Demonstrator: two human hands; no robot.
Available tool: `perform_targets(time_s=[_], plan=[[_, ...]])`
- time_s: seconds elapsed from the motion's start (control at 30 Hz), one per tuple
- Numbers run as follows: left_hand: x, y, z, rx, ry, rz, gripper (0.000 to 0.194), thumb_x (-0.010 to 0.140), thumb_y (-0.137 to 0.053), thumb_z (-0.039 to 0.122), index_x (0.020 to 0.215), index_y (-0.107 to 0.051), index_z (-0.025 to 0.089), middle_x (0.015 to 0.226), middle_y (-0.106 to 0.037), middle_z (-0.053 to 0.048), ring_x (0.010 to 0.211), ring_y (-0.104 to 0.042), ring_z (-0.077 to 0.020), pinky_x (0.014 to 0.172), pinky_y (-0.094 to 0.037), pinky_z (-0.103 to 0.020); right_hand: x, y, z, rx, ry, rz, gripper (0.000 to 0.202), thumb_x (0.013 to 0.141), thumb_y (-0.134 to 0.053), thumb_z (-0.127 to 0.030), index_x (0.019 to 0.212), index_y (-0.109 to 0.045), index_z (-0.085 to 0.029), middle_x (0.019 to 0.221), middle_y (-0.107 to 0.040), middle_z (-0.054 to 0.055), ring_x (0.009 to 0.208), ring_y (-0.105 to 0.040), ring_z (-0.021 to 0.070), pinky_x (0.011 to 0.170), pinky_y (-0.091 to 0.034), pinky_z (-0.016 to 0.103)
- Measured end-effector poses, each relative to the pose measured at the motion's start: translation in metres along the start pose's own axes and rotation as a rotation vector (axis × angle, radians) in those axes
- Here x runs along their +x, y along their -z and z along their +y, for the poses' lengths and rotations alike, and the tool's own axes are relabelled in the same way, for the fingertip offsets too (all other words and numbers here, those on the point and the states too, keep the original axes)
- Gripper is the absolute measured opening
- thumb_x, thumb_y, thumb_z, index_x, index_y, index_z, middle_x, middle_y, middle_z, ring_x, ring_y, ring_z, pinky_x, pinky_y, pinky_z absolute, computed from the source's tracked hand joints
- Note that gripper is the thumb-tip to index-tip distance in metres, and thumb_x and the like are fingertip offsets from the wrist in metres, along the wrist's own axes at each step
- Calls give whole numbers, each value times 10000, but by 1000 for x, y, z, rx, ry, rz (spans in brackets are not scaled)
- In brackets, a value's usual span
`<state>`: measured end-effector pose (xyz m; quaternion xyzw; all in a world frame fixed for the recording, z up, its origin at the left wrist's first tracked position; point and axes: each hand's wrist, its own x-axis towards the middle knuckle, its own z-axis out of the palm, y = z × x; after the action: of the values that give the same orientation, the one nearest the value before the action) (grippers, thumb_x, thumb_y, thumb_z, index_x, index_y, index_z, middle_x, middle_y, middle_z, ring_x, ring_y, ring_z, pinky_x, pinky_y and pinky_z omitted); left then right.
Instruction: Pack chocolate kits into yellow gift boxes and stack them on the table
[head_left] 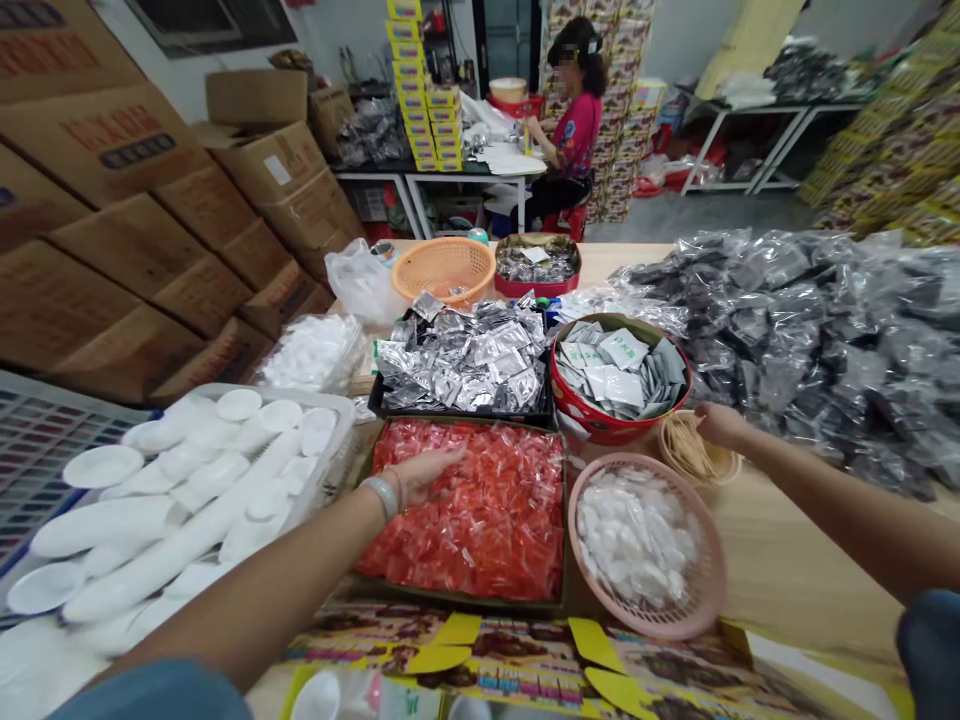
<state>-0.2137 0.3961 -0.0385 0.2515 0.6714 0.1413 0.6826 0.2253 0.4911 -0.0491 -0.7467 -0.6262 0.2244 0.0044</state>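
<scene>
My left hand (429, 476) reaches over a shallow box (562, 530) filled with small clear packets of red stuff (487, 510). Its fingers are stretched out and lie on the packets; I see nothing held. On the right, my right hand (718, 426) is at the rim of a small bowl (726, 470) of thin pale sticks (686, 450). Its fingers are pinched together at the sticks' upper ends. Between my arms stands a pink basket (709, 600) of small white wrapped pieces (637, 535). A red round tin (619, 432) of white-and-green sachets (622, 352) stands behind it.
White plastic scoop-like pieces (217, 480) fill a clear bin at left. Silver packets (480, 355) fill a black tray; dark bagged packets (817, 340) pile up at right. Printed yellow cartons (525, 660) lie in front. Beyond, an orange basket (442, 265) and a seated person (577, 130).
</scene>
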Motion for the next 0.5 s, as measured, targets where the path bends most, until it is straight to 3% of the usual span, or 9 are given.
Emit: perform_targets(time_s=[0.1,0.23,0.3,0.37,0.43,0.5], plan=[[2,-1,2,132,-127,171,265,650,-598,365,617,-432,161,476,-411,68,390,-322,-47,374,-245,-166,-37,10,-5,70,35,-88,214,701,-361,-68,840,-520,-95,755,-588,135,531,-505,103,527,-332,237],[14,7,36,83,-230,244,375,785,-360,475,554,-276,192,417,-227,86,340,-176,-45,345,-113,-180,-89,2,-26,97,338,-416,279,726,-299,-96,914,-488,-179,734,-591,46,587,-527,126,577,-386,242],[18,14,59,16,-263,188,422,803,-200,539,558,-245,199,438,-199,82,341,-158,-48,345,-106,-176,-102,-11,-37,-44,416,-451,262,709,-306,-91,852,-506,-181,691,-578,29,642,-531,140,613,-390,250],[21,19,71,-59,-296,31,443,789,-189,570,566,-272,196,459,-220,77,350,-172,-49,348,-111,-167,-106,-27,-45,-151,424,-435,247,712,-299,-98,803,-517,-168,731,-586,46,683,-537,152,633,-394,260],[22,19,67,-23,-263,-140,441,745,-301,598,576,-343,192,457,-243,75,351,-183,-51,351,-108,-172,-108,-45,-47,-233,430,-455,248,747,-300,-152,814,-539,-147,797,-602,88,752,-550,187,675,-400,295],[23,16,51,242,-175,-181,451,665,-433,615,523,-387,190,407,-244,73,339,-180,-57,357,-111,-198,-110,-65,-44,-328,420,-492,293,753,-378,-268,945,-541,-118,884,-602,141,815,-555,253,706,-399,358]])
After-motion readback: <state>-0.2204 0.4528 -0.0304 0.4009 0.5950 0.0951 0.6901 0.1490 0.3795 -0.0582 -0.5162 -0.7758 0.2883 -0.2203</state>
